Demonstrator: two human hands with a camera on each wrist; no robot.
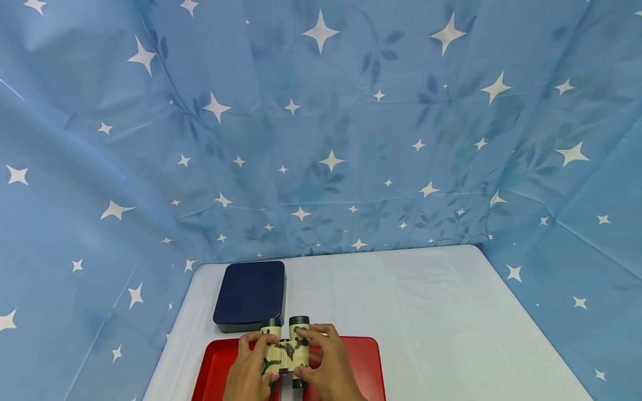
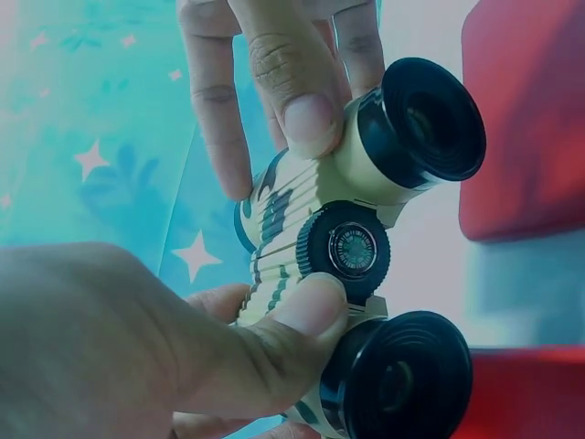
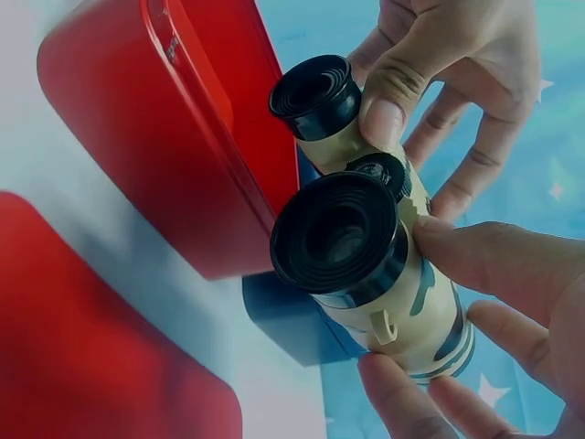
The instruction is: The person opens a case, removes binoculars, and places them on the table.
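Observation:
A pair of camouflage-patterned binoculars (image 1: 287,352) is held level in front of me, its black eyepieces toward me. My left hand (image 1: 248,372) grips the left barrel; its thumb lies by the black central wheel (image 2: 320,240), which has a small compass in its end. The other barrel is gripped by my right hand (image 1: 331,362), its thumb near the eyepiece end and its fingers around the outer side. In the right wrist view a small strap loop (image 3: 384,327) shows on the barrel's side. Both black eyepieces (image 3: 338,238) are uncovered.
Below the hands lie a red open box (image 3: 119,119) and, to its right, a flat red panel (image 1: 366,362). A dark navy case (image 1: 251,292) sits behind them on the white table (image 1: 426,317). Blue star-patterned curtains (image 1: 331,111) surround the table.

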